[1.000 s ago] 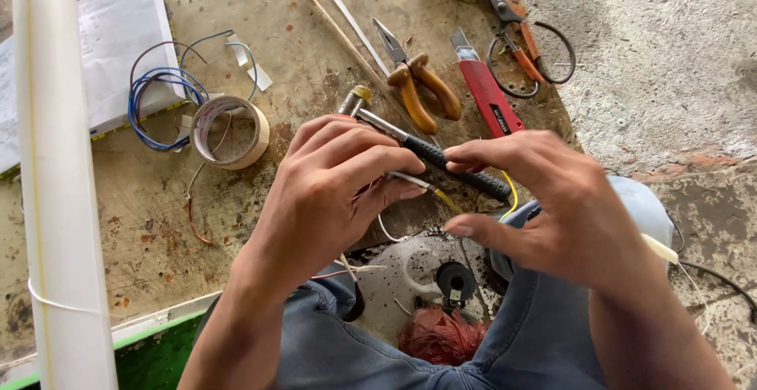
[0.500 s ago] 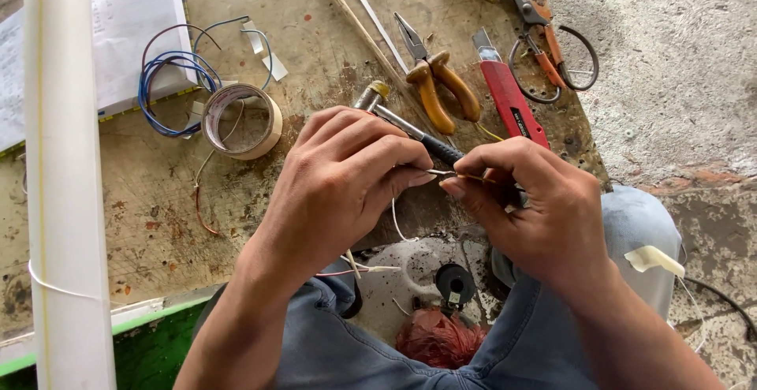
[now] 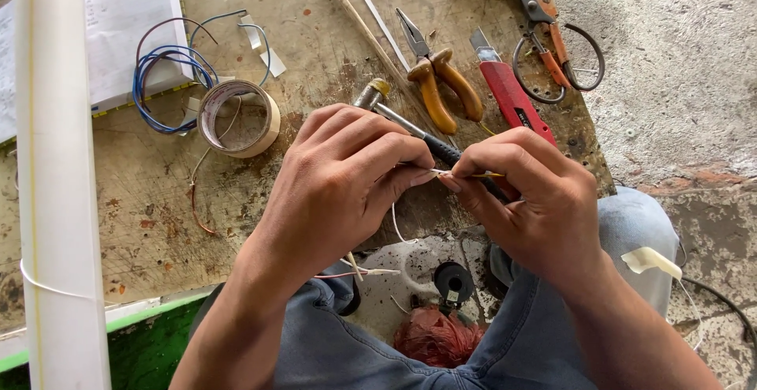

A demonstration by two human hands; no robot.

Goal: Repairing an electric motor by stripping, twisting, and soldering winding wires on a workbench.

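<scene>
A person's left hand [image 3: 343, 181] and right hand [image 3: 524, 197] meet fingertip to fingertip, both pinching a thin pale wire [image 3: 441, 172] held just above a worn wooden board [image 3: 158, 208]. Beyond the hands lie yellow-handled pliers [image 3: 438, 82], a red utility knife [image 3: 509, 90] and a tape roll [image 3: 238, 118].

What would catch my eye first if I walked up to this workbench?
Two hands meet at the centre: the left hand and right hand pinch a thin wire between them. Behind lie yellow-handled pliers and a red utility knife; a tape roll sits left.
</scene>
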